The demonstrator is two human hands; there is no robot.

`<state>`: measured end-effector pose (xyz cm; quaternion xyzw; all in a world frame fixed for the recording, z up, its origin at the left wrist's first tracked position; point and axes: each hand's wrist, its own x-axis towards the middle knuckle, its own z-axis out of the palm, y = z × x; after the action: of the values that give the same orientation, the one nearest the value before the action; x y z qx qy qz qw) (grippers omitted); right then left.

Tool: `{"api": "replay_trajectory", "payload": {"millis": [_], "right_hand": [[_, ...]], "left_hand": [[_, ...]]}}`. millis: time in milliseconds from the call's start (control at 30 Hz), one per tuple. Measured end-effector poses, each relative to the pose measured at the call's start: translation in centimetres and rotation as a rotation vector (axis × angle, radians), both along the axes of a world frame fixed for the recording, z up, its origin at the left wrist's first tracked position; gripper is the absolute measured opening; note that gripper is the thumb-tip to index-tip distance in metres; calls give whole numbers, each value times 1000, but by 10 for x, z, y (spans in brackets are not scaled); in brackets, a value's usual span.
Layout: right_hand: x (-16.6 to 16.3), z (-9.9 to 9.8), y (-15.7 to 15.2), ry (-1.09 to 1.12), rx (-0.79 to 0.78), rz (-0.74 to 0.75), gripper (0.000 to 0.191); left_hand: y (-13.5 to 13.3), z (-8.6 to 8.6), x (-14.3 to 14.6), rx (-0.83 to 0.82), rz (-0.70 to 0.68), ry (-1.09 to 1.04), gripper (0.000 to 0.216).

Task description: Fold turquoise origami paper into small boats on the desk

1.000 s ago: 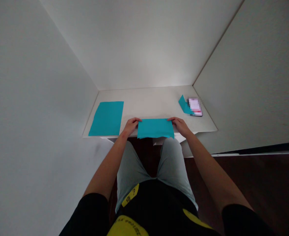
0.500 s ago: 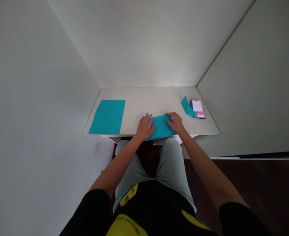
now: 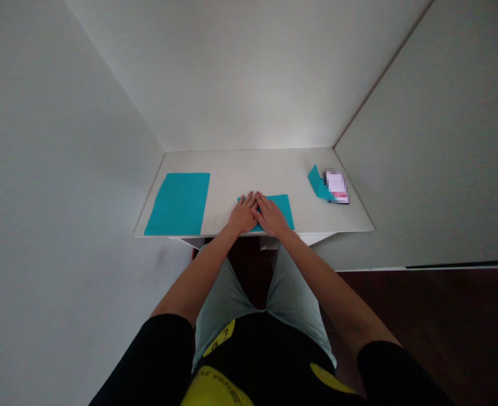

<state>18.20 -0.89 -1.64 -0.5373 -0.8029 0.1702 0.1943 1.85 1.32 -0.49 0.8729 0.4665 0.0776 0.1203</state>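
Observation:
A folded sheet of turquoise paper (image 3: 283, 206) lies on the white desk (image 3: 249, 169), close to the front edge. My left hand (image 3: 244, 212) rests flat on its left end, fingers stretched out. Palm down, my right hand (image 3: 270, 215) presses on the middle of the paper, its fingertips meeting those of the left hand. Both hands are open and grip nothing. The middle and left parts of the paper are mostly hidden under them.
At the left of the desk lies a larger flat turquoise sheet (image 3: 179, 204). A small folded turquoise piece (image 3: 315, 181) is at the right, partly under a blurred-out phone-like object (image 3: 336, 187). White walls stand behind and on both sides.
My right hand has slid left across the paper to my left hand. The paper now lies flatter and squarer on the desk, no longer over the front edge.

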Motion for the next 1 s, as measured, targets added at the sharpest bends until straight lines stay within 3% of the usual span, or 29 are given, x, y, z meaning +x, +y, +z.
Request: {"api": "replay_trajectory", "payload": {"millis": [267, 467, 500, 667, 867, 1000], "right_hand": [[60, -3, 9, -234, -2, -123, 80], [81, -5, 7, -278, 40, -181, 77], [80, -6, 6, -273, 60, -202, 78], [80, -5, 2, -213, 129, -261, 77], [86, -2, 2, -105, 123, -204, 76], [85, 0, 2, -107, 99, -261, 82]], "left_hand": [[-7, 5, -5, 56, 141, 89, 85], [-15, 4, 12, 62, 499, 96, 87], [-17, 4, 18, 71, 482, 88, 84], [-31, 0, 38, 102, 144, 33, 73], [-28, 4, 20, 77, 194, 35, 76], [-23, 7, 4, 63, 223, 55, 89]]}}
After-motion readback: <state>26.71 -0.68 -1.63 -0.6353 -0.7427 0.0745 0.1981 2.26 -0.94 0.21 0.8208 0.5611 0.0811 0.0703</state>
